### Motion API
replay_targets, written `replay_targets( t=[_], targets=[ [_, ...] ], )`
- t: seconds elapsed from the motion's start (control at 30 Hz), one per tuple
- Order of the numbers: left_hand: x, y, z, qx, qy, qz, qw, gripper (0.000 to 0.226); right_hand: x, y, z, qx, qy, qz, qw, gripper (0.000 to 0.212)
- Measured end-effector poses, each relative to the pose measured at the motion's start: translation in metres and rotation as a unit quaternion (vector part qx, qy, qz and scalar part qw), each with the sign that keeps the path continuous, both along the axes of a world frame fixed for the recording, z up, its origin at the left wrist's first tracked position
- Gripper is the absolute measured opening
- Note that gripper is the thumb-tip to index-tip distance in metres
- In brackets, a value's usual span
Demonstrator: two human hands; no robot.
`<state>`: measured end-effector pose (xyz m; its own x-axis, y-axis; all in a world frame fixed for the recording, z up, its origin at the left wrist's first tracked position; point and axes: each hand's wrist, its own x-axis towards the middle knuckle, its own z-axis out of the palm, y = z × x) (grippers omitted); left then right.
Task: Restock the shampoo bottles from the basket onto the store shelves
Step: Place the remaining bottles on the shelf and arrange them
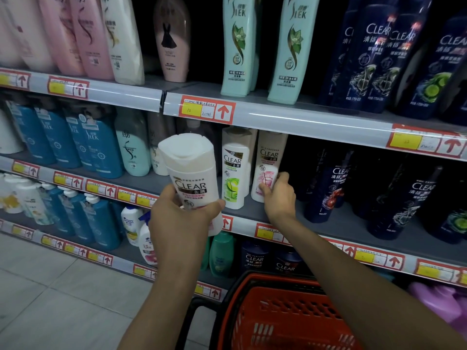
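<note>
Dim store shelves [303, 121] hold rows of bottles, many lost in shadow. Among them stands a green-label bottle [233, 173]. Just right of it, the right hand [278, 195] curls round a pink-label bottle [268, 160] standing on the shelf. Left of it, nearer the camera, the left hand [182, 221] grips a white bottle [192, 170] whose base is hidden. Below sits a red basket [275, 314], cut off by the frame.

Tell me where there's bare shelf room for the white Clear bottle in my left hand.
Middle shelf: a bare strip between the pink-label Clear bottle, gripped by your right hand, and the dark Clear bottles. Upper shelf: a gap between the dress-label bottle and the green Slek bottles. The blue Slek bottles stand packed.
</note>
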<state>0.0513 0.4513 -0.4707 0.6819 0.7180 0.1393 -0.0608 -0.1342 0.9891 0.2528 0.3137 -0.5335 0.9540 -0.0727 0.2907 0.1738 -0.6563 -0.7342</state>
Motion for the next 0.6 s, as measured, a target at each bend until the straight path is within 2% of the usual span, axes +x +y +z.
replay_targets(
  t=[0.17, 0.33, 0.4, 0.6],
  targets=[
    [0.006, -0.014, -0.003, 0.011, -0.017, -0.031, 0.999, 0.045, 0.002, 0.002, -0.001, 0.013, 0.009, -0.003, 1.000, 0.032],
    [0.020, -0.031, -0.009, 0.044, -0.027, -0.054, 0.997, 0.047, -0.017, -0.013, -0.006, 0.047, 0.002, 0.006, 0.999, 0.061],
    [0.030, -0.039, -0.014, 0.050, -0.030, -0.065, 0.996, 0.048, -0.035, -0.028, -0.011, 0.053, -0.007, 0.031, 0.998, 0.056],
    [0.061, -0.063, -0.024, 0.042, -0.043, -0.096, 0.994, 0.056, -0.071, -0.054, -0.011, 0.043, -0.018, 0.183, 0.982, 0.068]
  ],
)
